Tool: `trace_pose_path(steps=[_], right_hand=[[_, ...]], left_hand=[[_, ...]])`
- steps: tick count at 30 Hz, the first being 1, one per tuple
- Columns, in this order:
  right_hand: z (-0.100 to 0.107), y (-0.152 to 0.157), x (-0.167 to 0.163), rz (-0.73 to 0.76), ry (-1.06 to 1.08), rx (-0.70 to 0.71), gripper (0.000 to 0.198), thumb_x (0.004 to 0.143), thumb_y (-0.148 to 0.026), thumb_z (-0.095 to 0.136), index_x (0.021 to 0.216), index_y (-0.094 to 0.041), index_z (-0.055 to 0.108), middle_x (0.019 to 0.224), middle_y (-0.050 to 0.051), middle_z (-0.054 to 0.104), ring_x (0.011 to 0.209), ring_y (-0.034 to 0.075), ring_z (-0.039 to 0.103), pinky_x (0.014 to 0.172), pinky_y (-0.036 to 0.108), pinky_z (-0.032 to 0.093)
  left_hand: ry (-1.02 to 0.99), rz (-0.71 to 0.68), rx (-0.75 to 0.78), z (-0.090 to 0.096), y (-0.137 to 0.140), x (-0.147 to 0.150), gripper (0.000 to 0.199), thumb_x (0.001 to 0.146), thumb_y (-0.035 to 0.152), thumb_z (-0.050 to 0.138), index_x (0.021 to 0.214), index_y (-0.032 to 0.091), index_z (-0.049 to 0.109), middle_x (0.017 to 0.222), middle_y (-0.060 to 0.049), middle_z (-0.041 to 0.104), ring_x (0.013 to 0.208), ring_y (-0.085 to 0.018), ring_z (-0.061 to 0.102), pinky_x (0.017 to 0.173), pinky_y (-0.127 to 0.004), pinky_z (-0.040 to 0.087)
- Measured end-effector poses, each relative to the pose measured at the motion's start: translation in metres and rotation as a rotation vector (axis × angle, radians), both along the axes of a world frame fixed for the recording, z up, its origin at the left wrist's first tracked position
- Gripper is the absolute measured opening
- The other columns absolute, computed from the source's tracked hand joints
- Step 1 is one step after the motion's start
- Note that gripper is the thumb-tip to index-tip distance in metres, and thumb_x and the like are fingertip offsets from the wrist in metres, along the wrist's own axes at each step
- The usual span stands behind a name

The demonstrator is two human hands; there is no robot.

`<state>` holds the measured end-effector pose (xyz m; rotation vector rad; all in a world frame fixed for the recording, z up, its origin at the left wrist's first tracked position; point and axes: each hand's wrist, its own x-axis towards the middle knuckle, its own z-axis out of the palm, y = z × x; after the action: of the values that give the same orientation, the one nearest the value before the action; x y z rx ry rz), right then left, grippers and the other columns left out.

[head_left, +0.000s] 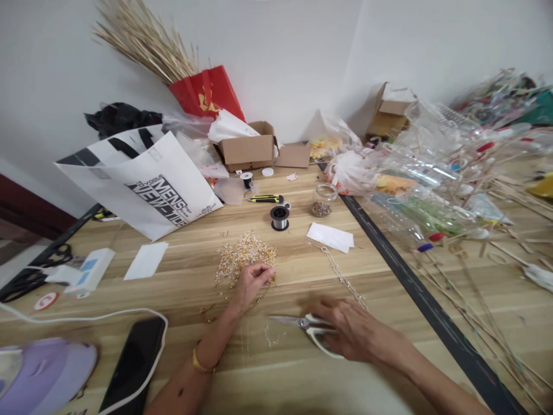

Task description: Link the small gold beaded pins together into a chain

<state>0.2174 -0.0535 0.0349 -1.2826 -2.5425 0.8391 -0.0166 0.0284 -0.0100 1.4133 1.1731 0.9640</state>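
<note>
On wooden table (185, 282), right of black phone (132, 357) | Left of centre: pinching fingertips of left hand (253, 279) together at edge of piled gold-and-clear beads (237, 253), impossible to tell if holding anything | Right of centre: curling fingers of right hand (354, 328) over white handles of scissors (303, 323), unclear whether gripping | Just beside beaded chain (343, 280)

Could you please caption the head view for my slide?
Left hand at a beaded tangle, right hand at white-handled scissors, over a wooden tabletop.
</note>
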Motion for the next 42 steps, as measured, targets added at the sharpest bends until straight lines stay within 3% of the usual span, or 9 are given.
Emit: trace_pose_path(steps=[5, 11, 16, 29, 35, 42], right_hand=[[-0.006, 0.002, 0.005, -0.083, 0.333, -0.371, 0.023, 0.076, -0.018, 0.054, 0.097, -0.021, 0.064, 0.063, -0.002, 0.059, 0.051, 0.01, 0.047, 0.046, 0.02, 0.033], [-0.02, 0.002, 0.003, -0.197, 0.698, -0.813, 0.033, 0.079, -0.029, 0.059, 0.11, -0.019, 0.061, 0.076, 0.002, 0.062, 0.059, 0.01, 0.053, 0.05, 0.019, 0.04], [-0.03, 0.0, -0.003, -0.354, 0.924, -1.022, 0.045, 0.069, -0.043, 0.07, 0.106, -0.018, 0.059, 0.08, 0.004, 0.061, 0.06, 0.011, 0.058, 0.055, 0.023, 0.047], [-0.032, -0.004, -0.02, -0.334, 1.286, -1.23, 0.043, 0.069, -0.049, 0.071, 0.093, -0.015, 0.061, 0.083, 0.005, 0.057, 0.069, 0.012, 0.054, 0.063, 0.027, 0.05], [-0.035, -0.001, -0.026, -0.415, 1.236, -1.252, 0.044, 0.07, -0.053, 0.068, 0.09, -0.015, 0.061, 0.074, 0.003, 0.055, 0.06, 0.01, 0.052, 0.047, 0.02, 0.048], [-0.036, 0.002, -0.032, -0.429, 1.193, -1.245, 0.047, 0.069, -0.054, 0.069, 0.089, -0.013, 0.06, 0.073, 0.003, 0.057, 0.058, 0.01, 0.054, 0.047, 0.021, 0.049]], left_hand=[[-0.035, 0.037, -0.033, -0.001, 0.001, 0.001, 0.022, 0.07, 0.035, 0.065, 0.064, 0.014, 0.061, 0.052, 0.002, 0.056, 0.049, -0.01, 0.05, 0.052, -0.022, 0.042], [-0.083, 0.064, -0.066, -0.002, 0.002, 0.001, 0.019, 0.069, 0.031, 0.065, 0.064, 0.014, 0.06, 0.052, 0.003, 0.056, 0.049, -0.009, 0.051, 0.051, -0.021, 0.043], [-0.104, 0.06, -0.078, -0.002, 0.002, 0.001, 0.02, 0.07, 0.032, 0.065, 0.065, 0.014, 0.059, 0.053, 0.003, 0.056, 0.049, -0.009, 0.051, 0.052, -0.021, 0.043], [-0.268, 0.089, -0.137, -0.013, 0.003, 0.0, 0.019, 0.071, 0.03, 0.068, 0.067, 0.013, 0.059, 0.058, 0.001, 0.059, 0.053, -0.009, 0.053, 0.054, -0.021, 0.044], [-0.352, 0.099, -0.187, -0.013, 0.003, 0.001, 0.017, 0.069, 0.027, 0.069, 0.068, 0.013, 0.059, 0.058, 0.001, 0.059, 0.052, -0.009, 0.052, 0.053, -0.02, 0.043], [-0.458, 0.106, -0.269, -0.01, 0.003, 0.003, 0.019, 0.066, 0.026, 0.072, 0.067, 0.012, 0.059, 0.059, 0.001, 0.059, 0.053, -0.009, 0.053, 0.053, -0.021, 0.043]])
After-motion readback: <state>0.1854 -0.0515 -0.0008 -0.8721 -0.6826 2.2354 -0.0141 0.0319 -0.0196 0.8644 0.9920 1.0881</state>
